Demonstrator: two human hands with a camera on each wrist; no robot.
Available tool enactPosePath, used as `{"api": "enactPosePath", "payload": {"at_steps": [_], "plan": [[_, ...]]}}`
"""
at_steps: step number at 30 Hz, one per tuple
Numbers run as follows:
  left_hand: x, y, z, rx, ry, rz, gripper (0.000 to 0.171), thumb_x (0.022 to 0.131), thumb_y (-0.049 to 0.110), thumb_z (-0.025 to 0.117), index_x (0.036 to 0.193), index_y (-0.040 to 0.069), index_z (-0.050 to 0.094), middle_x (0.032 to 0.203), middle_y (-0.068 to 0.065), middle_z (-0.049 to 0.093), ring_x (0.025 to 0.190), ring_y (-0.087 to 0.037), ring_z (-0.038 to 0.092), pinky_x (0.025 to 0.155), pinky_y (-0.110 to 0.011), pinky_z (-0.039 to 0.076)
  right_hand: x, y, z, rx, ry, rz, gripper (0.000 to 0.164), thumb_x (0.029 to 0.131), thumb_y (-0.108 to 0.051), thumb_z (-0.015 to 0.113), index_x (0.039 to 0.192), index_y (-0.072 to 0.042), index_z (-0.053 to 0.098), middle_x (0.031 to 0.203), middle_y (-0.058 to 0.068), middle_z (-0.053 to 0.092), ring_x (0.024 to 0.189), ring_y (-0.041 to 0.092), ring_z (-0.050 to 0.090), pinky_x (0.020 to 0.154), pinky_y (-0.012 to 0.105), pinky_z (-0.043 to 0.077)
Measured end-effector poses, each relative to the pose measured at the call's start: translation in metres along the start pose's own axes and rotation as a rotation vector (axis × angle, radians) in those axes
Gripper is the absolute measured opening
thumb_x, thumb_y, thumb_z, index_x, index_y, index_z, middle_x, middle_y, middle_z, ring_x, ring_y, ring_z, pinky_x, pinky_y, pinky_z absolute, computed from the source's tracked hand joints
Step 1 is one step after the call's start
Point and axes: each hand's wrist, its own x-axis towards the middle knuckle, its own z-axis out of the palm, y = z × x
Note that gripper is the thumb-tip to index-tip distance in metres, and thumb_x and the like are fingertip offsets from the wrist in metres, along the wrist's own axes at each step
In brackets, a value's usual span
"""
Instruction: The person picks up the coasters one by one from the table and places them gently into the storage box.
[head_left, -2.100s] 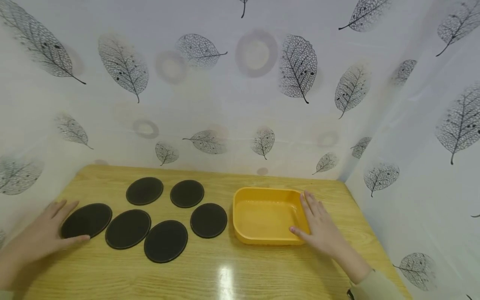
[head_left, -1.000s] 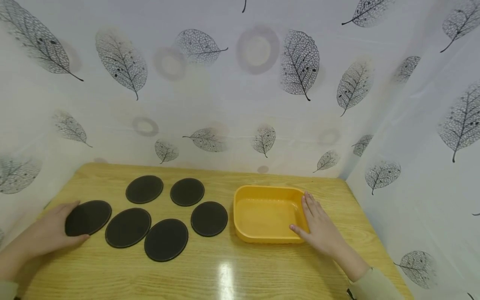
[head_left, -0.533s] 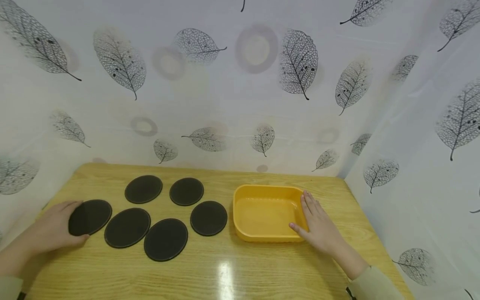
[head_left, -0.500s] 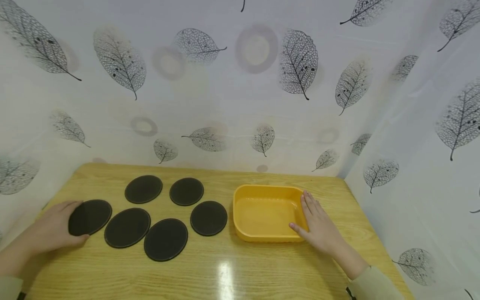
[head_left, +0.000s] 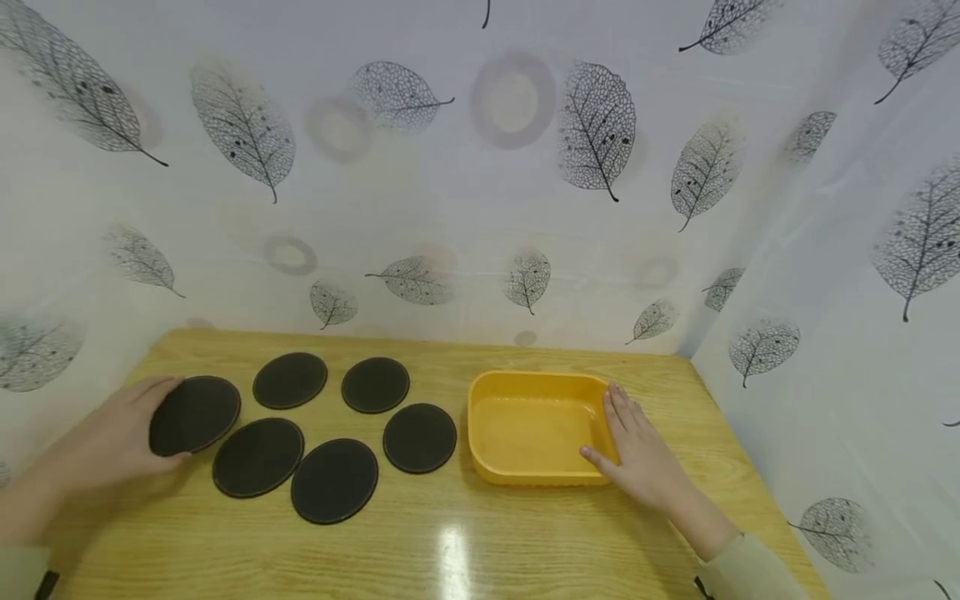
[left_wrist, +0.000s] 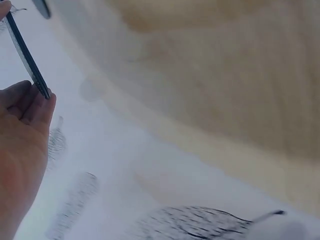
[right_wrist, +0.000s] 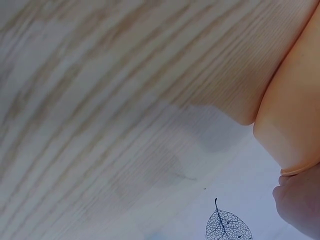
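Note:
My left hand (head_left: 123,429) holds a round black coaster (head_left: 195,414) by its edge, thumb at the near side and fingers at the far side. In the left wrist view that coaster (left_wrist: 27,55) shows edge-on, raised off the table, between the fingertips and thumb. My right hand (head_left: 643,454) rests on the right rim of a yellow rectangular plastic tub (head_left: 534,477), its fingers straight and its thumb reaching over the rim. Part of the tub's outer wall (right_wrist: 290,105) and the fingertips at its rim appear in the right wrist view. Nothing lies inside the tub.
Several more black coasters lie flat on the wooden table (head_left: 360,558) between the left hand and the tub, among them a front one (head_left: 334,482) and a back one (head_left: 290,381). A white leaf-patterned sheet (head_left: 450,208) hangs behind and at both sides.
The left hand has closed on the leftmost coaster and lifted it, moving it slightly right and toward the back. My right hand and the tub have stayed in place.

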Motion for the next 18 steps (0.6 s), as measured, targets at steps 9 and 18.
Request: {"api": "enactPosePath", "payload": {"at_steps": [9,18], "plan": [[0.037,0.044,-0.010,-0.009,-0.044,0.094,0.115,0.055,0.036,0.100,0.142,-0.019,0.049,0.138,-0.040,0.055,0.120,-0.057,0.057,0.094,-0.070,0.053,0.000,0.001,0.006,0.021,-0.023,0.015,0.096,0.105,-0.055,0.057,0.162,0.015,0.023,0.174,0.032,0.012,0.162,0.050,0.017,0.135,0.054,0.013],[0.077,0.088,-0.004,-0.013,-0.084,0.156,0.109,0.066,0.037,0.094,0.149,-0.015,0.046,0.145,-0.036,0.055,0.130,-0.055,0.057,0.105,-0.067,0.052,-0.002,-0.001,0.003,0.030,-0.004,0.013,0.095,0.105,-0.053,0.057,0.161,0.016,0.024,0.174,0.032,0.013,0.161,0.051,0.017,0.136,0.052,0.010]]}}
